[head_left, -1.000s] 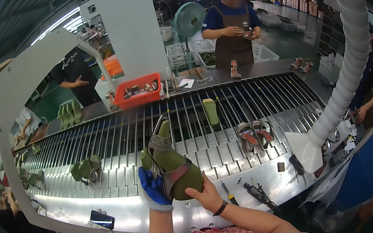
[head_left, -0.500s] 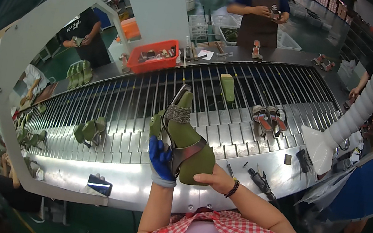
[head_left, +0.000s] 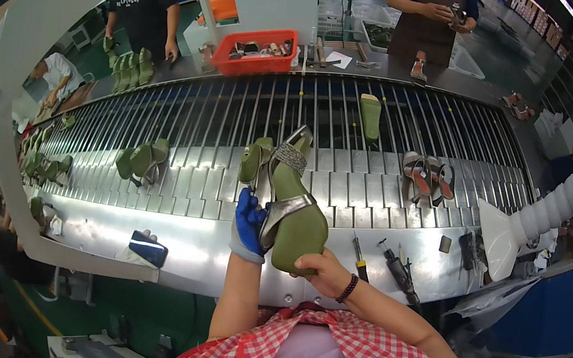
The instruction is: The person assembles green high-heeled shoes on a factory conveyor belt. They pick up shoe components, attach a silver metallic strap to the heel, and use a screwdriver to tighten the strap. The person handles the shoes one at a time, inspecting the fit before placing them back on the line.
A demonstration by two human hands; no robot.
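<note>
Both my hands hold a sandal mounted on a green shoe last, above the metal bench edge. It has a shiny silver-grey strap across the foot and a sparkly strap higher up. My left hand, in a blue and grey glove, grips the sandal's left side, its fingers partly hidden behind it. With the thumb on top, my bare right hand pinches the last's near end. Just beyond my left fingers, another green last rests on the conveyor.
A slatted metal conveyor crosses ahead, carrying silver sandals and more green lasts. A screwdriver, a black tool and a phone lie on the bench. A white hose nozzle stands right; a red basket sits beyond.
The view has shifted, so the bench appears slightly higher. The sandal and last have tilted a little in my hands, which keep their hold. A co-worker at far left has lowered one hand.
</note>
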